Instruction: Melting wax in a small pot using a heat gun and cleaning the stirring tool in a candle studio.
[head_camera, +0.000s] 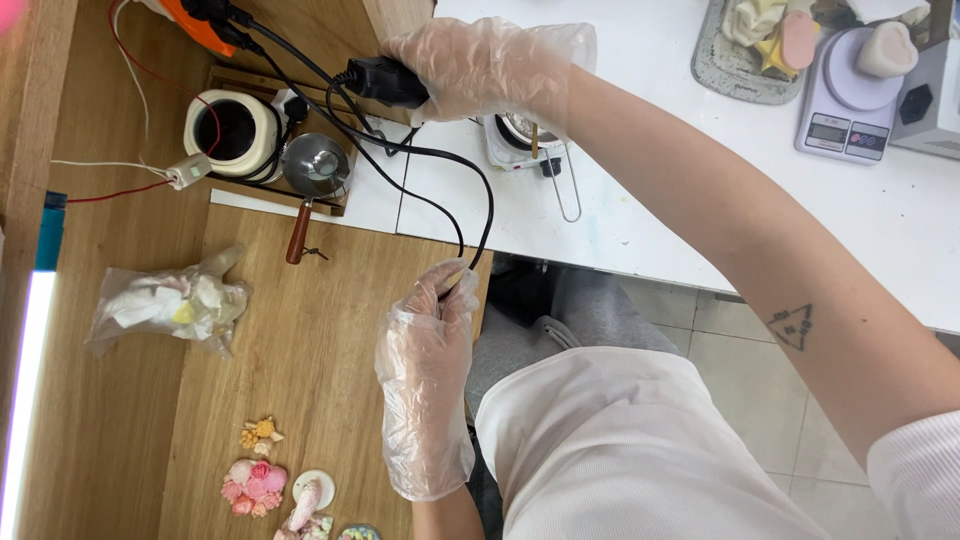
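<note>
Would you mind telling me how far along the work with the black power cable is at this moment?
Done: little shows; small pink shapes lie on the wooden table. In hand: the right hand grips the black plug, and the left hand pinches the black cable. Left: the plug is in no visible socket.

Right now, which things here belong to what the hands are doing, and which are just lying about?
In hand:
- left hand, pinching the black cable
- right hand, gripping the black plug

Lying about:
- plastic bag on the wooden table
- small ladle with wooden handle
- white pot
- kitchen scale
- pink moulded pieces
</note>
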